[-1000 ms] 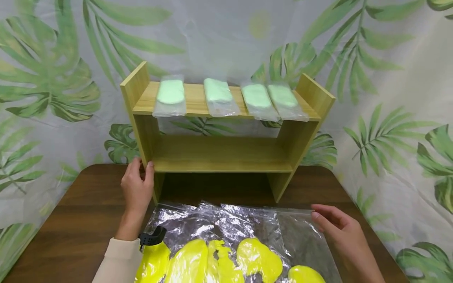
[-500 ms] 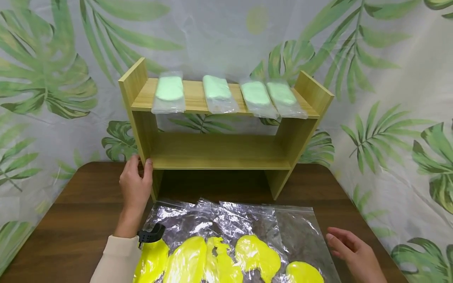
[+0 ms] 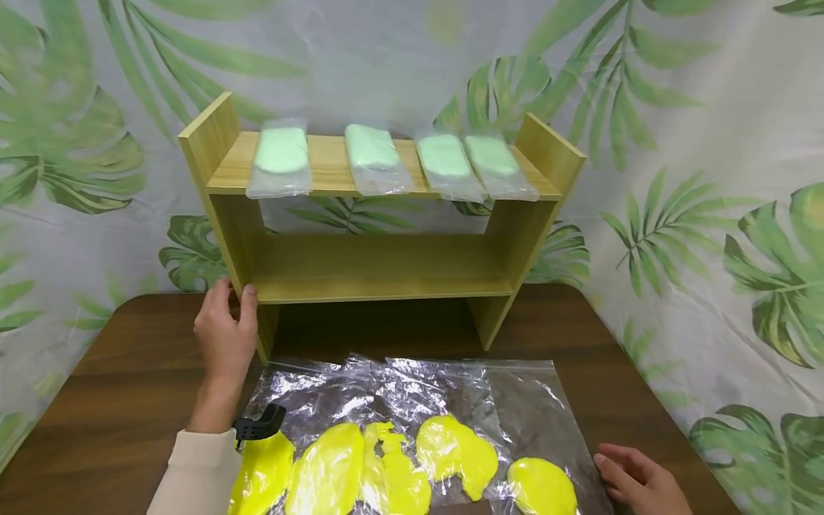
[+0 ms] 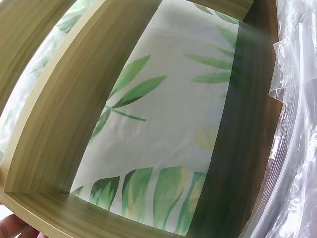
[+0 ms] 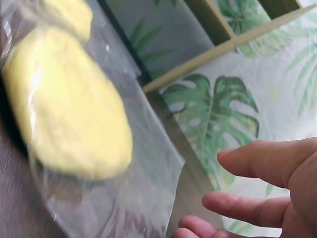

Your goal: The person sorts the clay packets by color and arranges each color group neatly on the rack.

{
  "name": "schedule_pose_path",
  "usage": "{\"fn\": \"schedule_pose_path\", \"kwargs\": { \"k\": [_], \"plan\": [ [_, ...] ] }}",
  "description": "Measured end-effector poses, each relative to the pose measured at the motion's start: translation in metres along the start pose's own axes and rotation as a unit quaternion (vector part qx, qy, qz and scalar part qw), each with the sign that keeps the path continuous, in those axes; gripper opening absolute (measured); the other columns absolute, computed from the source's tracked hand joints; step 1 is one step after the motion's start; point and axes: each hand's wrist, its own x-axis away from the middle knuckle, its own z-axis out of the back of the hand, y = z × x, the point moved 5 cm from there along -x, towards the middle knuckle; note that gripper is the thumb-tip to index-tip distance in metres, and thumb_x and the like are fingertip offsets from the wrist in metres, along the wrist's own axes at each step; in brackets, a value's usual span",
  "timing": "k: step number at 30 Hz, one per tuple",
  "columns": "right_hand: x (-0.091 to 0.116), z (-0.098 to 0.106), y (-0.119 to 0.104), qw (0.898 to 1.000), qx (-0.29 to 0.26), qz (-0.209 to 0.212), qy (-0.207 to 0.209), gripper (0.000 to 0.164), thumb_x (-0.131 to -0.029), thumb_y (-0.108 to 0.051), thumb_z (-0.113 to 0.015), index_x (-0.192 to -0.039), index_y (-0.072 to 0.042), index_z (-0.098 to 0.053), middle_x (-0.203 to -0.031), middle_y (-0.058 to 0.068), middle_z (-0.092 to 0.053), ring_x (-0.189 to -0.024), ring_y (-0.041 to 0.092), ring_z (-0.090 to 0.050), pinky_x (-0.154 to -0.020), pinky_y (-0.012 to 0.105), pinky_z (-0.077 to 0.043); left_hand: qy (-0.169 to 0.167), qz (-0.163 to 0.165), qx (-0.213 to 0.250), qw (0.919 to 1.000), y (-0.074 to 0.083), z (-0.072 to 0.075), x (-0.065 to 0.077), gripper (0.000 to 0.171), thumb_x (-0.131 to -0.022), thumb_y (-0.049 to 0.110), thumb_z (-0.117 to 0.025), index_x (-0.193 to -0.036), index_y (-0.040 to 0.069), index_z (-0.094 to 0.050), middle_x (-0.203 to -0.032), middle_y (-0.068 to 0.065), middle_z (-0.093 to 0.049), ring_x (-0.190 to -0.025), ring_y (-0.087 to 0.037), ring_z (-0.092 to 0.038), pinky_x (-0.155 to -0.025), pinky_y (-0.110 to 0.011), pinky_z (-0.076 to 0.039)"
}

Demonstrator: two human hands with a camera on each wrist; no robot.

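Note:
My left hand holds the left side panel of a small wooden shelf at the height of its middle board. In the left wrist view, its fingertips show at the outer side of that panel. My right hand is beside the lower right edge of a clear zip bag, fingers loosely bent and nothing in them. A flattened yellow lump of putty-like stuff lies in that bag. Several more such bags overlap to its left, with yellow lumps inside.
On the shelf's top board lie several clear packets with pale green slabs, their ends hanging over the front edge. The shelf stands at the back of a dark wooden table. Behind hangs a leaf-print cloth.
My right hand has left the rightmost bag's top right corner and moved down along its right side. The left hand stays on the shelf's panel while the head view shifts slightly.

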Motion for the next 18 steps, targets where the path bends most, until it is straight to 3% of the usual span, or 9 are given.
{"fn": "schedule_pose_path", "kwargs": {
  "k": [11,18],
  "plan": [
    [-0.007,-0.008,0.015,0.999,-0.014,-0.031,-0.005,0.072,-0.086,-0.045,-0.069,-0.129,0.010,-0.051,-0.095,0.007,-0.070,-0.081,0.022,-0.066,-0.069,0.038,-0.056,0.003,-0.001,-0.008,1.0000,0.000,0.008,0.000,0.027,-0.096,0.022,-0.055,-0.101,-0.005,-0.058,-0.087,-0.024,-0.059,-0.076,-0.040,-0.055,-0.067,-0.050,-0.039],
    [-0.012,-0.006,0.024,0.996,0.059,-0.060,-0.012,0.083,-0.075,-0.059,-0.072,-0.121,0.009,-0.057,-0.091,0.007,-0.069,-0.077,0.020,-0.062,-0.066,0.037,-0.053,0.000,-0.001,-0.007,1.0000,0.000,0.007,-0.001,0.027,-0.096,0.022,-0.055,-0.100,-0.005,-0.058,-0.087,-0.023,-0.059,-0.074,-0.039,-0.055,-0.066,-0.050,-0.039]
  ]
}}
